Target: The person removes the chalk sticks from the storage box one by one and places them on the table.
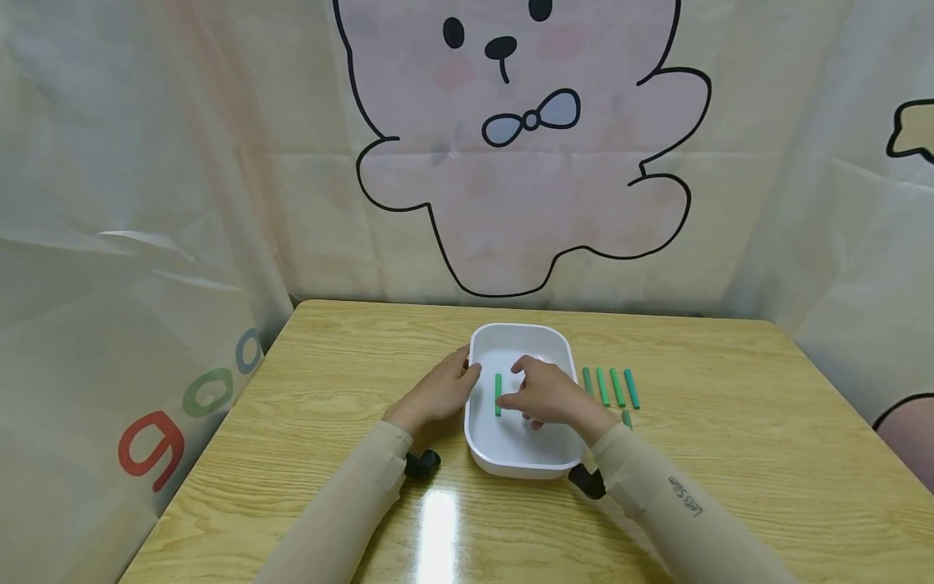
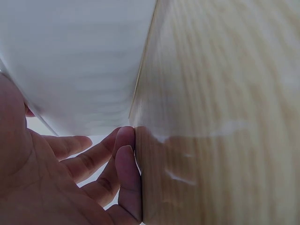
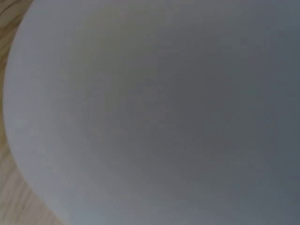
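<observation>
A white plastic basin [image 1: 521, 469] stands on the table. My left hand [image 1: 438, 389] holds its left side, thumb at the rim and fingers along the outside. In the left wrist view, the fingers [image 2: 96, 159] of that hand lie beside the basin's wall [image 2: 79, 65]. A slim green stick [image 1: 499, 383] lies lengthwise inside the basin, left of its middle. Over the basin reaches my right hand [image 1: 550, 393], thumb and forefinger spread apart, thumb tip right at the stick. The right wrist view shows only the blurred basin wall [image 3: 140, 117] and some table.
Right of the basin, several short green and teal sticks [image 1: 617, 388] lie in a row on the wooden table [image 1: 715, 454]. Another dark green stick [image 1: 627, 418] lies nearer, partly hidden by the right forearm. A printed curtain [image 1: 314, 227] hangs behind the table.
</observation>
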The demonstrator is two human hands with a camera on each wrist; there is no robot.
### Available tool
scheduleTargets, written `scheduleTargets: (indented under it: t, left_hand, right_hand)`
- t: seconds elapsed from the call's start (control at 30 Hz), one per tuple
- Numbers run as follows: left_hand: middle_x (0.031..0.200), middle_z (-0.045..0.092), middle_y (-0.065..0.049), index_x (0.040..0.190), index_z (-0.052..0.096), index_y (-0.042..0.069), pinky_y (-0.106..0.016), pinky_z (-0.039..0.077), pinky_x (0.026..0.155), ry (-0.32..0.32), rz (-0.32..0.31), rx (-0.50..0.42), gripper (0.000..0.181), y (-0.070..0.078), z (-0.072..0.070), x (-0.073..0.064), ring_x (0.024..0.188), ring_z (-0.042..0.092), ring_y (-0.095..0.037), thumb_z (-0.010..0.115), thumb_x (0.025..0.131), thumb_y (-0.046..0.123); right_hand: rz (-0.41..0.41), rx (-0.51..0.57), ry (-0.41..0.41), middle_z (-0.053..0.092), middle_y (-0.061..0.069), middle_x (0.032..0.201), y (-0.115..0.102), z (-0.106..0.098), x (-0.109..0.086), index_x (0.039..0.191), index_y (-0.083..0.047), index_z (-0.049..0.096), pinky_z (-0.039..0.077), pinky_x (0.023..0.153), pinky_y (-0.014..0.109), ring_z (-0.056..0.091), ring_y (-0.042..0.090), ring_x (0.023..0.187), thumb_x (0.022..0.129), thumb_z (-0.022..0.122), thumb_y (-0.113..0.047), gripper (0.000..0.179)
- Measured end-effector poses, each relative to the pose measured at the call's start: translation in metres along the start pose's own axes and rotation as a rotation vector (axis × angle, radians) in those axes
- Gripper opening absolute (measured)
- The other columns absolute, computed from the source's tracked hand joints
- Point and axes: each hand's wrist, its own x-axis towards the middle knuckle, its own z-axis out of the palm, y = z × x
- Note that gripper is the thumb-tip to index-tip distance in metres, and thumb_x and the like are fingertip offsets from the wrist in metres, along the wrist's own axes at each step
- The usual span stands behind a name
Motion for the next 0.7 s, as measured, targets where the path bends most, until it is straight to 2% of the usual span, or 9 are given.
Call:
scheduleTargets:
  t: [0.23, 0.43, 0.57, 0.7]
  left_hand:
    - [0.148, 0.054, -0.015, 0.164, 0.028, 0.011, -0.048, 0.051, 0.109, 0.005, 0.002, 0.009, 0.057, 0.0, 0.0, 0.0, 0.13, 0.058, -0.027, 0.035, 0.113, 0.034]
    - [0.15, 0.053, -0.015, 0.164, 0.028, 0.01, -0.047, 0.051, 0.109, 0.008, 0.008, 0.014, 0.057, 0.001, 0.001, 0.0, 0.131, 0.058, -0.028, 0.035, 0.113, 0.034]
    - [0.151, 0.052, -0.015, 0.164, 0.027, 0.009, -0.048, 0.05, 0.11, 0.008, 0.006, 0.017, 0.058, 0.001, 0.001, 0.0, 0.133, 0.057, -0.028, 0.035, 0.113, 0.034]
    - [0.153, 0.051, -0.014, 0.165, 0.027, 0.011, -0.049, 0.048, 0.113, 0.005, -0.005, 0.02, 0.058, 0.001, 0.001, 0.0, 0.136, 0.054, -0.028, 0.035, 0.113, 0.036]
  right_hand:
    - [0.017, -0.027, 0.003, 0.068, 0.008, 0.084, -0.003, 0.009, 0.006, 0.148, -0.002, 0.047, 0.052, 0.062, 0.029, 0.069, 0.02, 0.059, 0.091, 0.077, -0.031, 0.071]
    - [-0.004, -0.06, 0.008, 0.068, 0.006, 0.082, -0.003, 0.016, 0.009, 0.152, -0.003, 0.044, 0.049, 0.061, 0.027, 0.065, 0.016, 0.055, 0.09, 0.079, -0.029, 0.076]
    - [-0.023, -0.076, 0.016, 0.069, 0.005, 0.084, -0.001, 0.02, 0.012, 0.155, -0.004, 0.043, 0.05, 0.067, 0.028, 0.065, 0.015, 0.057, 0.09, 0.079, -0.029, 0.079]
    - [-0.034, -0.092, 0.016, 0.069, 0.007, 0.097, 0.001, 0.022, 0.015, 0.154, -0.002, 0.043, 0.052, 0.077, 0.031, 0.066, 0.015, 0.063, 0.09, 0.08, -0.03, 0.079]
